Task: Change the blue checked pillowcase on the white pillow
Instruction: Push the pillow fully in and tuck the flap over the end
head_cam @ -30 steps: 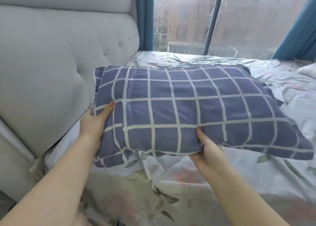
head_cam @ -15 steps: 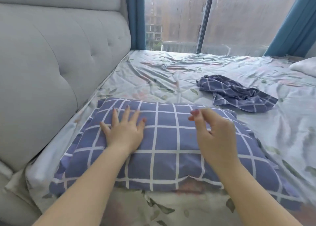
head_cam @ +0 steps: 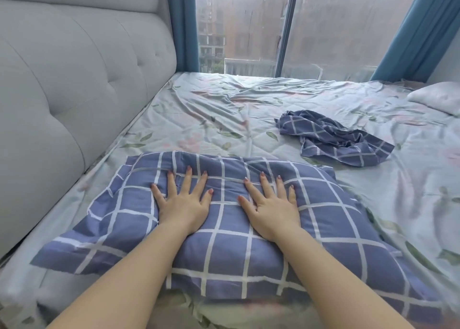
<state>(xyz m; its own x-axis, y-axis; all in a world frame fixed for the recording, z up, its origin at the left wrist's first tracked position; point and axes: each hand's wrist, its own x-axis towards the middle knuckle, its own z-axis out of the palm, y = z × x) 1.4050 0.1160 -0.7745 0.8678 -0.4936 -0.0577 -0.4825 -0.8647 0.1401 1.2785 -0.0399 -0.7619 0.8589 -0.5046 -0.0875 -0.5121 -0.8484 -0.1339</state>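
**Pressing Both Palms on the Checked Pillowcase**

Pressing down on the blue checked pillowcase (head_cam: 224,254) with two bare hands, set side by side and not touching each other. Spreading the left hand (head_cam: 183,205) wide on the left-of-middle part of the pillowcase, palm down, fingers (head_cam: 186,179) straight and fanned, thumb angling toward the middle. Laying the right hand (head_cam: 271,209) flat just right of the pillowcase's middle, fingers straight and only slightly parted, thumb angling inward. Gripping and pinching nothing with either hand, only pushing on the cloth. Denting the stuffed pillowcase under the palms and bunching loose folds just beyond the fingertips, near its far edge.

Lying plump and filled on a floral sheet (head_cam: 211,109), with the flat border flaring out at the near-left corner. Covering the filling completely, so not telling what is inside.

Leaving a crumpled checked case (head_cam: 333,139) in a loose heap well beyond the pillowcase's far-right corner, apart from it. Showing a bare white pillow (head_cam: 438,99) farther out to the right of the pillowcase, past the crumpled heap and cut off by the edge of the view. Facing a padded grey headboard (head_cam: 74,92) near the pillowcase's left side, with a strip of sheet between them. Looking past the pillowcase's far side toward a tall window (head_cam: 249,25), flanked by blue curtains (head_cam: 184,25).
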